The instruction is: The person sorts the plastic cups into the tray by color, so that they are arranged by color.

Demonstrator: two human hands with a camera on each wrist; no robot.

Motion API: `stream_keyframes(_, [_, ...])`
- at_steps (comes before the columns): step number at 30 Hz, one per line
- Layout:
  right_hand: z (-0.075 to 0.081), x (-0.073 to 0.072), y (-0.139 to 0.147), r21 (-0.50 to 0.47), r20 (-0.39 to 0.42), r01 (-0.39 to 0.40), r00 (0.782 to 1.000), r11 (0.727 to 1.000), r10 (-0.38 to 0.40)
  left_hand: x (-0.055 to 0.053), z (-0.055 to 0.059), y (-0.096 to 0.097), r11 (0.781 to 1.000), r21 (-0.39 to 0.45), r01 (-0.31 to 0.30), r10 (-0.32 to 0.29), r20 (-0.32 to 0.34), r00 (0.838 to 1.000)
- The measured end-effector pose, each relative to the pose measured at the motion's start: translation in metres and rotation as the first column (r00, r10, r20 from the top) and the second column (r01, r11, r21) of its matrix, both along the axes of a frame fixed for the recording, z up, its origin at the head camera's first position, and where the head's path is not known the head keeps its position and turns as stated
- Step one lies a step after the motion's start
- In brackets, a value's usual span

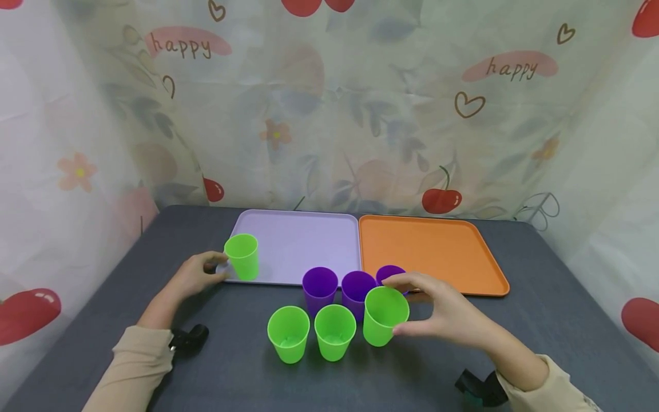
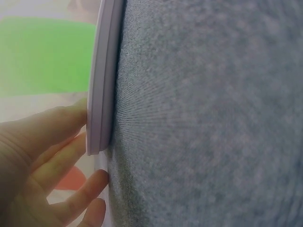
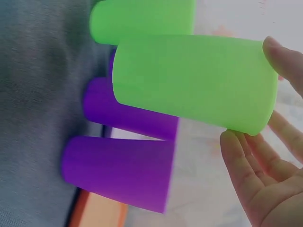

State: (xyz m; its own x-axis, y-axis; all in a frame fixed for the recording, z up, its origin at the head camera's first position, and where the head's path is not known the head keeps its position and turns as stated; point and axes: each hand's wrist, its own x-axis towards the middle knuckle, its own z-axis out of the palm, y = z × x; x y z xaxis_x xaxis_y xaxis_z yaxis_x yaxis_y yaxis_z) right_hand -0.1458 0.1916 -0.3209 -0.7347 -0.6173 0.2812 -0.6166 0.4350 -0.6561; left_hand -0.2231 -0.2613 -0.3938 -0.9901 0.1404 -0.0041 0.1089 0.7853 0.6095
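Observation:
My right hand [image 1: 437,306] pinches a green cup [image 1: 385,317] near its rim, thumb on one side and fingers on the other. In the right wrist view this cup [image 3: 194,82] seems raised a little off the table. Two more green cups, one at the left [image 1: 288,335] and one in the middle [image 1: 334,333], stand beside it. Behind them are three purple cups [image 1: 320,292], the rightmost partly hidden by my fingers. At the left, a green cup [image 1: 243,258] stands on the lilac tray [image 1: 304,240]. My left hand [image 1: 198,274] is beside it, fingers loosely bent around nothing, close to the tray's edge.
An orange tray [image 1: 427,252] adjoins the lilac one on the right, at the back of the dark grey table [image 1: 231,366]. A printed curtain [image 1: 334,114] hangs behind and at both sides. Black straps with wrist cameras sit on both forearms.

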Motion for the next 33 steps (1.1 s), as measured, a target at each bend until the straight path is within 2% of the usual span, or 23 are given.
stream_keyframes(5, [0.014,-0.001,0.002,-0.015,-0.008,0.002,1.000,1.000,-0.002,0.000,0.001,0.000,1.000,0.001,0.004,-0.004,0.009,1.000])
stream_keyframes(10, [0.026,-0.005,0.003,-0.039,0.031,0.006,1.000,0.999,-0.004,-0.001,0.000,0.000,1.000,0.000,0.006,-0.006,0.002,1.000])
stream_keyframes(13, [0.031,-0.007,0.003,-0.046,0.028,0.008,1.000,0.999,-0.007,-0.001,-0.001,0.000,1.000,0.000,0.006,-0.006,0.003,1.000])
stream_keyframes(20, [0.037,-0.013,0.000,-0.051,-0.055,-0.002,0.998,0.999,0.000,-0.002,-0.002,-0.001,1.000,-0.001,0.009,-0.009,-0.001,1.000])
stream_keyframes(33, [0.048,-0.029,-0.010,-0.059,-0.051,0.034,0.998,0.998,-0.037,-0.001,-0.001,0.000,1.000,-0.004,-0.009,0.009,0.010,1.000])
